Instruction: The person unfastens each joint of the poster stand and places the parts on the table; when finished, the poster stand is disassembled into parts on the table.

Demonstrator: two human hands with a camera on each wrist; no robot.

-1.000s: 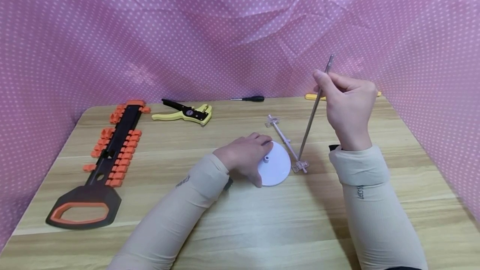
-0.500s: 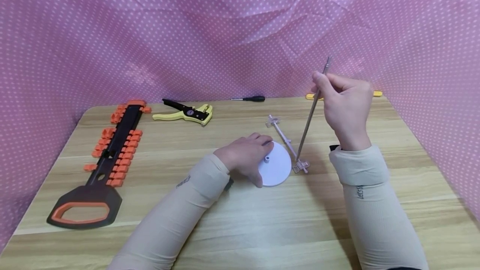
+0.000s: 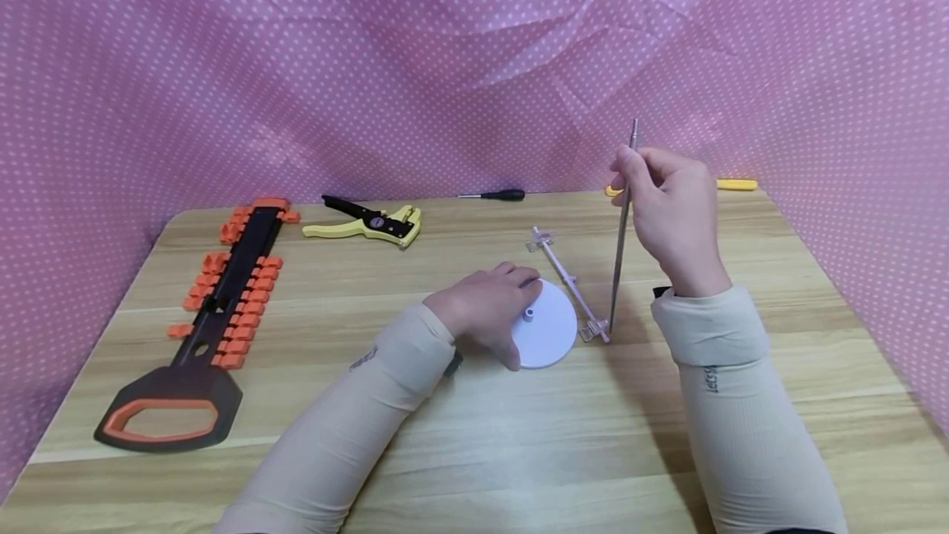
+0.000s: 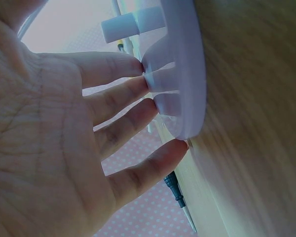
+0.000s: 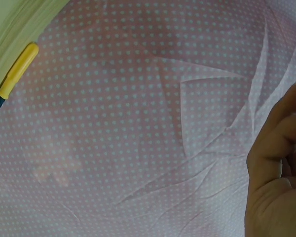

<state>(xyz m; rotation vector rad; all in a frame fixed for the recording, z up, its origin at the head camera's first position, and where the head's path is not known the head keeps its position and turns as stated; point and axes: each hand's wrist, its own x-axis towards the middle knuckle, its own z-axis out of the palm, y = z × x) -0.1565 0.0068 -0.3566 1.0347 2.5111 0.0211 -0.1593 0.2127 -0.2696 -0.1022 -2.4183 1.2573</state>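
In the head view my left hand (image 3: 485, 307) rests on the left part of a round white disc (image 3: 552, 332) with a small raised hub, flat on the table. Seen from the left wrist, nearly straight fingertips touch the disc's face and edge (image 4: 193, 74). My right hand (image 3: 678, 217) pinches a thin metal rod (image 3: 620, 254) near its top, thumb against fingers. The metal rod's lower tip is at the near end of a slim white bar (image 3: 556, 262), which carries clear plastic pieces (image 3: 591, 330) at both ends. Contact there is too small to tell.
Wire strippers (image 3: 371, 223) and a black screwdriver (image 3: 504, 195) lie at the back. A yellow-handled tool (image 3: 737, 185) sits behind my right hand. A black holder with orange clips (image 3: 222, 303) lies left. Pink dotted cloth (image 3: 474, 64) encloses the back and sides.
The metal rod's tip has moved from the left of the near clear piece to its right side. My right hand has shifted slightly left, and the metal rod stands more upright. My left hand stays put.
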